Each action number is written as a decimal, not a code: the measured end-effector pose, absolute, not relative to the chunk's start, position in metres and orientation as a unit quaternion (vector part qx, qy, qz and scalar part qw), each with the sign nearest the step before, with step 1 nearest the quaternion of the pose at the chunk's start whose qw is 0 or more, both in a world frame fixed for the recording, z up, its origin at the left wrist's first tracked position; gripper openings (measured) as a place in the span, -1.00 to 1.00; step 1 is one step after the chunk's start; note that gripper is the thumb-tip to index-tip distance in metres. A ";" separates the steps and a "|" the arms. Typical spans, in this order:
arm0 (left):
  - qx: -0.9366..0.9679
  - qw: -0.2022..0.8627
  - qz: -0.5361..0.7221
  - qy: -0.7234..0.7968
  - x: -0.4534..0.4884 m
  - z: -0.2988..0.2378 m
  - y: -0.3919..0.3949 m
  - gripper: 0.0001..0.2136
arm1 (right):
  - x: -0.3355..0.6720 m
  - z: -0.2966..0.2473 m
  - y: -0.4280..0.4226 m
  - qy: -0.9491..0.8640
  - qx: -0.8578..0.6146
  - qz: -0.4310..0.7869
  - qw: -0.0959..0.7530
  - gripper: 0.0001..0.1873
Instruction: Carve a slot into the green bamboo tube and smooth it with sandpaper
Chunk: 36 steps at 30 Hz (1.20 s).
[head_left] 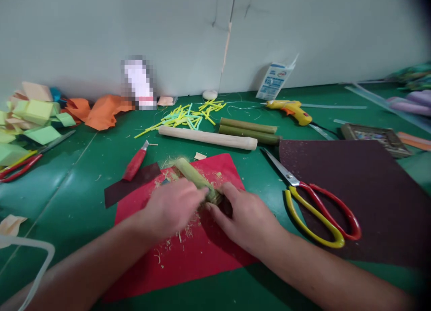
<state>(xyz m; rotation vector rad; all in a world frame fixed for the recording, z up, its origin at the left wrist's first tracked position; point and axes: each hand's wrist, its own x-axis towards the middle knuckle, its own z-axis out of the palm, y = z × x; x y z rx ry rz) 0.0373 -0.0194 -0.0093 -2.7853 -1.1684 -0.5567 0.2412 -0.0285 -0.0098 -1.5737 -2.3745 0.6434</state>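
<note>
A green bamboo stick (pixel 191 173) lies slanted on a red paper sheet (pixel 202 257), with pale shavings scattered round it. My left hand (pixel 171 207) is closed round the stick's near part. My right hand (pixel 247 219) is closed at the stick's near end, with something dark under its fingers that I cannot make out. A red-handled knife (pixel 135 162) lies to the upper left, on a dark strip of paper (pixel 129 189).
Red and yellow scissors (pixel 316 207) lie on a dark sandpaper sheet (pixel 370 198) at the right. Behind are a pale wooden rod (pixel 207 137), two green bamboo pieces (pixel 249 130), cut straw bits (pixel 188 115), a yellow glue gun (pixel 292 109) and coloured paper (pixel 37 122) at the left.
</note>
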 end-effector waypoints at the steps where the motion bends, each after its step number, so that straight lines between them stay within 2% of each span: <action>1: -0.897 0.041 -0.188 -0.399 0.037 -0.009 -0.019 -0.72 | 0.241 -0.010 -0.028 -0.806 -0.540 0.217 0.108 -0.79; 3: -0.878 0.054 -0.201 -0.431 0.036 -0.009 -0.019 -0.71 | 0.241 -0.009 -0.028 -0.803 -0.544 0.220 0.103 -0.79; 7: -0.910 0.033 -0.181 -0.371 0.031 -0.013 -0.014 -0.70 | 0.241 -0.009 -0.028 -0.804 -0.532 0.238 0.113 -0.82; 11: -0.866 0.058 -0.209 -0.451 0.026 -0.017 -0.010 -0.70 | 0.242 -0.009 -0.028 -0.801 -0.547 0.221 0.104 -0.78; 15: -0.912 0.036 -0.156 -0.377 0.027 -0.016 -0.011 -0.69 | 0.241 -0.008 -0.028 -0.810 -0.531 0.226 0.105 -0.81; 19: -0.860 0.048 -0.220 -0.458 0.027 -0.011 -0.009 -0.72 | 0.240 -0.007 -0.027 -0.802 -0.543 0.225 0.106 -0.80; 23: -0.913 -0.007 -0.164 -0.373 0.025 -0.012 -0.010 -0.71 | 0.241 -0.009 -0.027 -0.807 -0.535 0.226 0.106 -0.80; 27: -0.850 0.046 -0.228 -0.473 0.020 -0.013 -0.006 -0.74 | 0.241 -0.010 -0.027 -0.805 -0.539 0.222 0.113 -0.77; 32: -0.906 0.012 -0.177 -0.384 0.023 -0.011 -0.007 -0.71 | 0.241 -0.009 -0.027 -0.809 -0.533 0.220 0.113 -0.81; 36: -0.851 0.053 -0.212 -0.479 0.022 -0.009 -0.006 -0.73 | 0.241 -0.008 -0.027 -0.810 -0.534 0.212 0.117 -0.78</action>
